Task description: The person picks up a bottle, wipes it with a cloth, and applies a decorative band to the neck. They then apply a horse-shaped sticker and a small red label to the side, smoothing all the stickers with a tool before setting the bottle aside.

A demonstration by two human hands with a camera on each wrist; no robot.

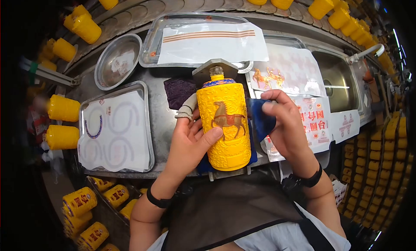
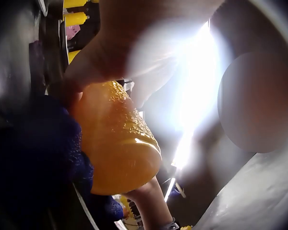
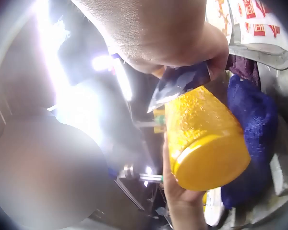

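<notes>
A yellow embossed bottle (image 1: 225,153) with a clear glass neck lies on a blue cloth (image 3: 252,120), its neck toward a metal stand (image 1: 203,73). A brown horse decal (image 1: 228,120) sits on its upper face. My left hand (image 1: 187,143) grips the bottle's left side, thumb near the horse; a pale cover wraps one finger. In my right hand (image 1: 289,127), a flat dark blue scraper (image 1: 261,119) is pinched between thumb and fingers, close by the bottle's right side. The right wrist view shows the scraper's thin edge near the bottle's textured wall.
Trays with decal sheets stand left (image 1: 149,147), behind, and right, where a gold horse decal (image 1: 268,79) and red-lettered sheet (image 1: 314,125) lie. A round metal bowl (image 1: 104,77), dark purple cloth (image 1: 178,93) and sink (image 1: 342,69) are around. Yellow bottles line the conveyor (image 1: 195,0) behind.
</notes>
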